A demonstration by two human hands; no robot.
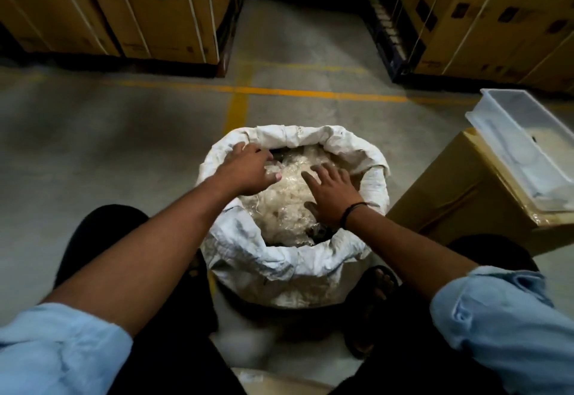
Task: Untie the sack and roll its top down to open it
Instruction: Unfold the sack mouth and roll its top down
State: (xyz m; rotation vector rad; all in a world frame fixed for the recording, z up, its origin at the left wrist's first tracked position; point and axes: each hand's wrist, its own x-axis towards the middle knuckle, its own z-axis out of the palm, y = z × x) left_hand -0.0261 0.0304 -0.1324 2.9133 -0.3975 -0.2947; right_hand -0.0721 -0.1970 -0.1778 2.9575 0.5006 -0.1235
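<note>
The white sack (279,264) stands upright on the concrete floor (124,134) between the person's knees, mouth facing up, its top already rolled down into a thick cuff. Inside lies a heap of clear plastic bags (279,196) holding pale material. The left hand (248,169) reaches to the far left of the rim, fingers curled among the plastic; whether its grip holds anything cannot be told. The right hand (330,191) rests flat on the heap, fingers spread, grip empty. To the right, a clear plastic bin (521,149) sits on a cardboard box (456,196).
</note>
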